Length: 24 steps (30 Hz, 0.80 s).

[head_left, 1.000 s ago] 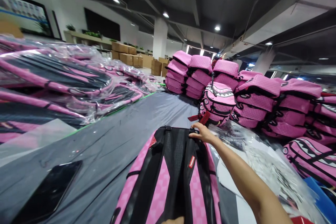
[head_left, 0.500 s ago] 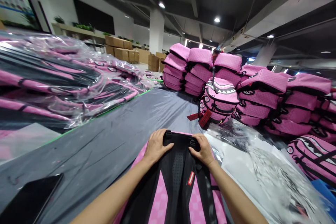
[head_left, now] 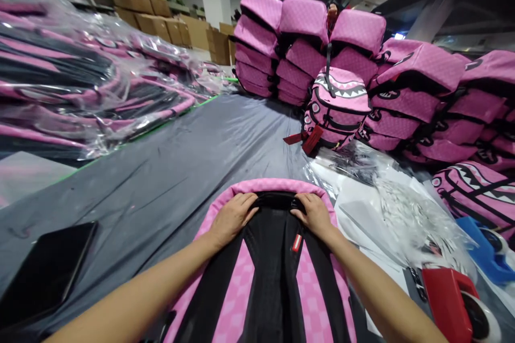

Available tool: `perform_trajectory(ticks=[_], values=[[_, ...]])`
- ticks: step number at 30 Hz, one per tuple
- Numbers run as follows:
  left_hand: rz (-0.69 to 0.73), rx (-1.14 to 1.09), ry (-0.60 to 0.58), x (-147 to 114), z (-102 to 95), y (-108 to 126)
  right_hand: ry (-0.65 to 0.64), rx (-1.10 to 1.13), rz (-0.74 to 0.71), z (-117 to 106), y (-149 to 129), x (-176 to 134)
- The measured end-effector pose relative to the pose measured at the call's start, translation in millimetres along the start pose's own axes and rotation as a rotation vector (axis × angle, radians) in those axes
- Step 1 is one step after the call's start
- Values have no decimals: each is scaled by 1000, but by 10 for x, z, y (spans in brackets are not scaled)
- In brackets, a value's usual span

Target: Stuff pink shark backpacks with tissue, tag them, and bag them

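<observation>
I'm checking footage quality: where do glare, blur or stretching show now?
Head view: glints streak the plastic-wrapped bags, smeared at far left; same head view: the phone looks stretched near the edge, while the left hand and right hand look fairly clear.

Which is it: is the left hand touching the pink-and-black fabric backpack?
Touching: the head view shows the left hand on the backpack near its top, without a gap.

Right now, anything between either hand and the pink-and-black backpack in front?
Nothing visible: the left hand and right hand are both on the backpack, near its upper strap ends. The phone lies off to the left, the red tape dispenser to the right, neither between.
</observation>
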<state>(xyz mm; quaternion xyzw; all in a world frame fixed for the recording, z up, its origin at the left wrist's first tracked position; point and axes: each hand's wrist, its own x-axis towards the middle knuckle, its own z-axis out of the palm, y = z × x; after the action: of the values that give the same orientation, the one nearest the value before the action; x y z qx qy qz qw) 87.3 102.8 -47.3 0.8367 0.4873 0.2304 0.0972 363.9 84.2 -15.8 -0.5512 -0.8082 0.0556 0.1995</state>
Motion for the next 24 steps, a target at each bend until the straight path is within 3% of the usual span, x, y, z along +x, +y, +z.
perform_trajectory(ticks=[3,7,11,15,17,21,24], values=[[-38,-4,-83,492,-67,-182,-141,-5,123,53,100,412],[-111,47,-108,922,-286,-216,-151,-61,149,94,172,832],[-78,103,-49,796,-299,141,-125,-128,167,185,141,994],[-202,109,-254,651,-14,446,-67,-220,199,349,-3,1019],[-232,112,-268,627,78,476,-46,-261,181,364,-87,983],[-264,141,-186,536,126,413,-35,-324,115,135,-85,955],[-239,179,-102,448,168,363,-122,-365,201,-96,124,1117]])
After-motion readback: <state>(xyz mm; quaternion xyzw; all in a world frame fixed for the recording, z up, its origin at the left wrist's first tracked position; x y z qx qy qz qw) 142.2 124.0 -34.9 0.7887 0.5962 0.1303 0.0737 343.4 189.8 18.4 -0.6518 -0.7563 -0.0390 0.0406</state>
